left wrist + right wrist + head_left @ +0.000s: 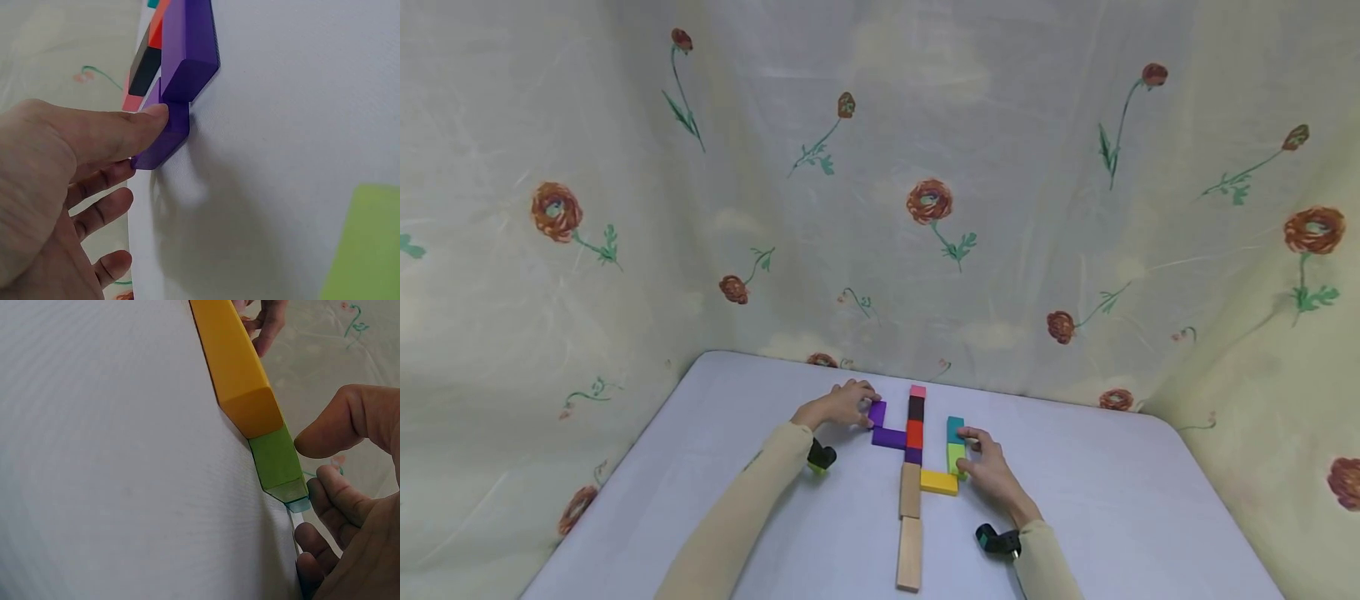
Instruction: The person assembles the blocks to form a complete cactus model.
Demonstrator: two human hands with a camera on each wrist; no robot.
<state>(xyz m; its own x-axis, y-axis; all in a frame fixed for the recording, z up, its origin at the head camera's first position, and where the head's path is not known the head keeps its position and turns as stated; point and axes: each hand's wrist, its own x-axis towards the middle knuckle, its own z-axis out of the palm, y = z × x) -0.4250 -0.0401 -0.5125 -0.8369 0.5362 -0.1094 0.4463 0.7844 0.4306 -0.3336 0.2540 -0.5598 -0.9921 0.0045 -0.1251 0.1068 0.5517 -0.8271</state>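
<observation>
My left hand (846, 404) pinches a purple block (877, 413) between thumb and fingers. In the left wrist view, the thumb (147, 125) lies against its side. That block stands at the outer end of a second purple block (889, 438), which reaches sideways to the middle column. On the other side, my right hand (990, 467) hovers low over a teal block (955, 428) and a lime green block (955, 457), set end to end. Its forefinger is at the teal block and its thumb at the green one, fingers loosely bent. A yellow block (939, 482) joins the green one to the column.
The middle column runs from a pink block (918, 391) through a black block (916, 408), a red block (914, 434) and a small purple piece (913, 456) to two plain wooden blocks (909, 554). A flowered curtain (880, 167) hangs behind the white table (1075, 500).
</observation>
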